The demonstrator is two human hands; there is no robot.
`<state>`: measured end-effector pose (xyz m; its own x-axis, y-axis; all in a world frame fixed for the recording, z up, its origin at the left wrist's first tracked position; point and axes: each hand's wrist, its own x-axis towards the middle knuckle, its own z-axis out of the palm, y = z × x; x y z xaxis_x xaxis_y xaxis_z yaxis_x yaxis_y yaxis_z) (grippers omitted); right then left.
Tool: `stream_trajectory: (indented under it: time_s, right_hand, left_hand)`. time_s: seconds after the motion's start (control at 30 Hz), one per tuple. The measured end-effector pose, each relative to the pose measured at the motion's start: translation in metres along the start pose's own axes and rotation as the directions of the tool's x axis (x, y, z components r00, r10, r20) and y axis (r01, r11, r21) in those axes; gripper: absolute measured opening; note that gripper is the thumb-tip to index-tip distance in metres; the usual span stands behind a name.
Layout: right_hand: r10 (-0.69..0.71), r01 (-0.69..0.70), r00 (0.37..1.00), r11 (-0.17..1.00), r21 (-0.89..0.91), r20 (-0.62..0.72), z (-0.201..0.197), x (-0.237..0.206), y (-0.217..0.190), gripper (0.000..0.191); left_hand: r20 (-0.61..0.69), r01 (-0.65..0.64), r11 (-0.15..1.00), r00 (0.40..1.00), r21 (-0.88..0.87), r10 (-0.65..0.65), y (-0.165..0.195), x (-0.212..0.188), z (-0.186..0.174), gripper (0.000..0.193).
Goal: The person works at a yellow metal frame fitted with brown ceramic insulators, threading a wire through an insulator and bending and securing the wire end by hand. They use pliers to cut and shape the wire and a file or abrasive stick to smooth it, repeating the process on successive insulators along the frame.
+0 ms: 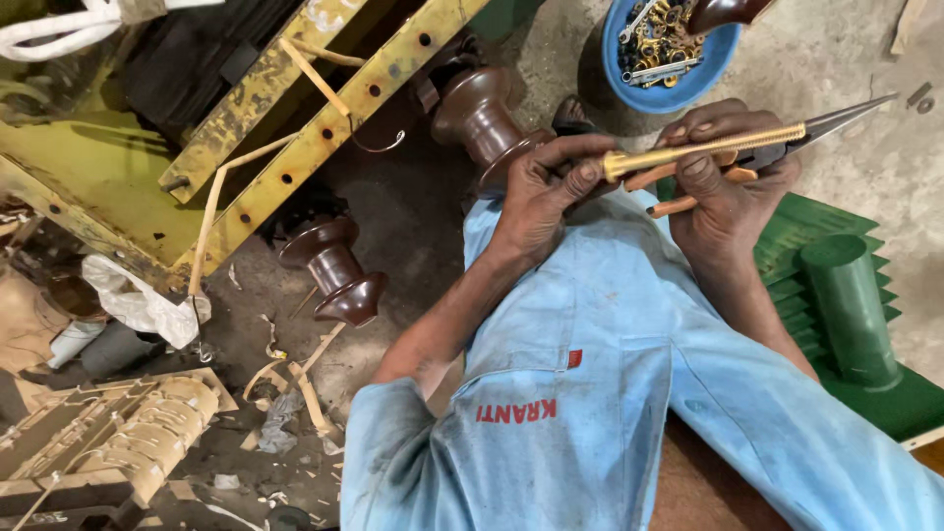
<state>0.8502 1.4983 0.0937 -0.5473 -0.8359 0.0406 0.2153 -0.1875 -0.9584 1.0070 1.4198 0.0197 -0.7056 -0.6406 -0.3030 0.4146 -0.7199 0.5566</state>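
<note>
Holding a threaded brass rod (703,149) level above the lap, both hands work at chest height over a light-blue work shirt (590,393).

- Left hand (536,202): fingers curled, thumb and forefinger pinched on the rod's near end; wrist bent inward, forearm rising from the lower left.
- Right hand (728,187): wrapped around long-nose pliers with orange handles (777,147), the steel tips pointing to the upper right; the same grip seems to steady the rod, which lies across the fingers.
- Judgement: the work would go best with the rod kept straight and the pliers biting lightly, so the thread is not marred.
- Brown ribbed ceramic insulator (477,118): just beyond the left hand, on the floor.
- Second brown insulator (334,270): beside the yellow perforated steel frame (324,118).
- Blue plastic bowl of small metal fittings (669,49): at the floor's far edge.
- Green corrugated metal part with a round post (846,305): right of the lap.
</note>
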Motion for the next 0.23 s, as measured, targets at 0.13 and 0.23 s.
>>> stream_trajectory:
  time_s: [0.13,0.23]
  right_hand:
    - [0.108,-0.102,0.994,0.982,-0.161,0.026,-0.046,0.003,-0.012,0.026]
    - [0.307,-0.352,0.914,0.925,0.141,0.266,-0.090,0.022,-0.021,0.046]
  left_hand:
    - [-0.089,-0.060,0.993,0.995,-0.104,0.051,-0.048,0.030,-0.008,0.035]
    - [-0.071,-0.186,0.983,0.980,-0.002,0.185,-0.063,0.053,-0.006,0.032]
